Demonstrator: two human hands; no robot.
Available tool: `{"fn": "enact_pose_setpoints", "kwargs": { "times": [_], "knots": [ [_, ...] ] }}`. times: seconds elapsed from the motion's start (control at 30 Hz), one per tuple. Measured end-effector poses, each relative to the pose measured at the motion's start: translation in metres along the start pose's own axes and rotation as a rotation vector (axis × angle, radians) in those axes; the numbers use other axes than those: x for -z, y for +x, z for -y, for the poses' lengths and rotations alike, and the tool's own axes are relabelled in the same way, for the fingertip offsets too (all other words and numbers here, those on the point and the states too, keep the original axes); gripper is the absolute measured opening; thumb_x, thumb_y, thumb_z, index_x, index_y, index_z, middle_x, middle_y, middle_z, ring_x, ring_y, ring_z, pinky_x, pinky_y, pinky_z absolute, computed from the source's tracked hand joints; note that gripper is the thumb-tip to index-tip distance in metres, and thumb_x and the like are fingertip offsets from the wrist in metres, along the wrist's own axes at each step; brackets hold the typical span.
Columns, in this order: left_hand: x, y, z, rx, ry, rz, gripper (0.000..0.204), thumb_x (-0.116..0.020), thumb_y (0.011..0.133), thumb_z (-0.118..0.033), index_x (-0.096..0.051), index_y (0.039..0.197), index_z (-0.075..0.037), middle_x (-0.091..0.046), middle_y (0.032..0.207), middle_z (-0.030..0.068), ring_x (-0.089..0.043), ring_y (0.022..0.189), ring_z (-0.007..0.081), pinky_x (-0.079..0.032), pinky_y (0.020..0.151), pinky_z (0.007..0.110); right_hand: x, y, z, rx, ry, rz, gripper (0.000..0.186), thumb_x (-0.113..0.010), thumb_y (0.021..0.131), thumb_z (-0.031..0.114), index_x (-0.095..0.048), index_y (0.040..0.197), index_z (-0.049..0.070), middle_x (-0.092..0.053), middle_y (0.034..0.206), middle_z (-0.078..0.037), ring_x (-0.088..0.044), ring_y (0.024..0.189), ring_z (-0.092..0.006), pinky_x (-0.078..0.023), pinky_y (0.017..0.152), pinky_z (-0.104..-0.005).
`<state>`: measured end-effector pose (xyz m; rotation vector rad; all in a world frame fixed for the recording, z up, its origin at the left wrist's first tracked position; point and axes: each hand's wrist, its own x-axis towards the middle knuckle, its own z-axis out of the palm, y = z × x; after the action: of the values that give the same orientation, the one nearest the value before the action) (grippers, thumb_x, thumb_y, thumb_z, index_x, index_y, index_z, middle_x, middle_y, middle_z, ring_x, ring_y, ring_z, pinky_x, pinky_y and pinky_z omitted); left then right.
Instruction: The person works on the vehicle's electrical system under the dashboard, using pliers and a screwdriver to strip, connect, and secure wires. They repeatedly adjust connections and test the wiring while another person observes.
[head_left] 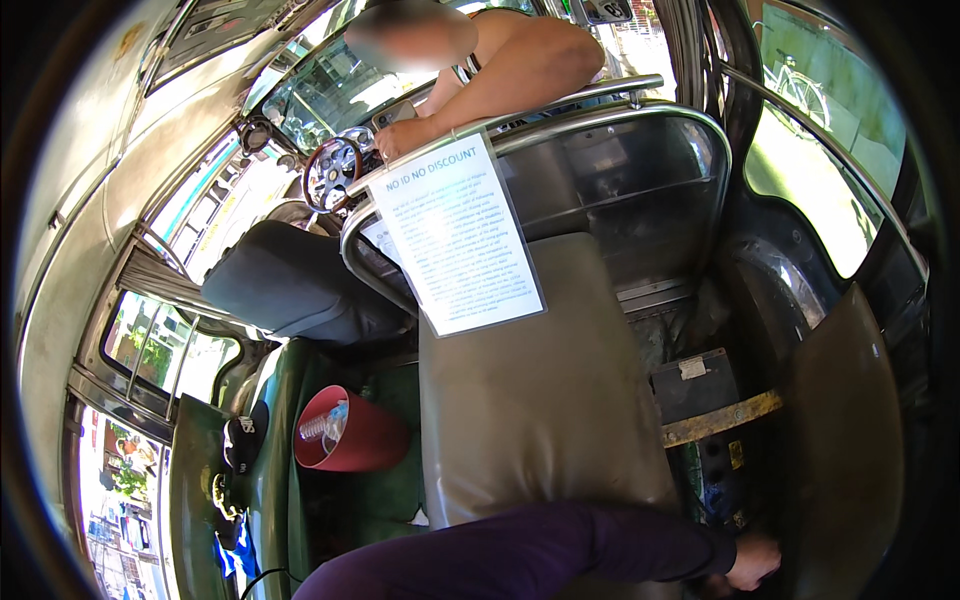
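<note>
A dark purple sleeve runs from the lower edge toward the right and appears to be my left arm reaching across. Its hand, my left hand (755,562), is curled closed at the near end of an opening beside the brown bench cushion (540,400); what it grips, if anything, is hidden. Below the cuff, a dim patch of skin may be part of my right hand (716,588), its fingers not readable. Inside the opening are a dark box (694,385) and a worn yellowish strip (722,418). A brown padded panel (850,450) stands tilted up on the right.
In front, another person leans over a metal rail (590,95), a hand near the steering wheel (332,175). A laminated printed sheet (455,235) hangs from the rail. Left of the bench are a red bin (355,430) holding plastic bottles and a dark cap (243,440).
</note>
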<state>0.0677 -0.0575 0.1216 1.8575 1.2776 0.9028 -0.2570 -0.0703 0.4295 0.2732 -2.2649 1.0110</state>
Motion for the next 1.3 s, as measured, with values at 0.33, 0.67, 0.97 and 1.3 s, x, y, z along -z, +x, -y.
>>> {"fn": "enact_pose_setpoints", "kwargs": {
  "times": [0.33,0.67,0.97,1.3],
  "knots": [
    [-0.01,0.001,0.005,0.007,-0.025,-0.011,0.021,-0.068,0.063,-0.013,-0.069,0.074,0.005,-0.069,0.078,0.0249,-0.068,0.081,0.0442,-0.058,0.074,0.049,0.021,-0.195,-0.036,-0.457,0.034,0.055,0.032,-0.062,0.08,-0.003,-0.066,0.112,-0.001,-0.067,0.094,-0.025,-0.066,0.087,-0.0366,-0.056,0.079,-0.0428],
    [0.006,-0.003,-0.003,0.082,-0.021,0.097,0.021,-0.068,0.063,-0.014,-0.069,0.077,0.001,-0.068,0.08,0.0241,-0.068,0.081,0.0416,-0.057,0.071,0.05,0.022,-0.374,-0.024,-0.934,0.011,0.096,0.032,-0.062,0.08,-0.003,-0.066,0.112,-0.001,-0.067,0.094,-0.025,-0.067,0.087,-0.036,-0.057,0.078,-0.0423],
    [0.019,-0.021,-0.028,0.019,0.004,0.331,0.026,-0.069,0.08,-0.021,-0.069,0.092,0.002,-0.071,0.091,0.0229,-0.07,0.092,0.0407,-0.056,0.084,0.051,0.018,-0.534,-0.044,-1.214,0.001,0.219,0.032,-0.062,0.08,-0.003,-0.066,0.112,-0.001,-0.067,0.094,-0.024,-0.067,0.087,-0.0354,-0.057,0.078,-0.0418],
    [0.024,-0.02,-0.033,0.092,0.044,0.471,0.025,-0.067,0.084,-0.022,-0.069,0.094,0.002,-0.071,0.097,0.0223,-0.069,0.097,0.0396,-0.054,0.087,0.051,0.019,-0.573,-0.035,-1.32,0.042,0.231,0.032,-0.062,0.08,-0.003,-0.066,0.112,-0.001,-0.067,0.094,-0.024,-0.067,0.086,-0.0349,-0.057,0.078,-0.0413]
  ]
}}
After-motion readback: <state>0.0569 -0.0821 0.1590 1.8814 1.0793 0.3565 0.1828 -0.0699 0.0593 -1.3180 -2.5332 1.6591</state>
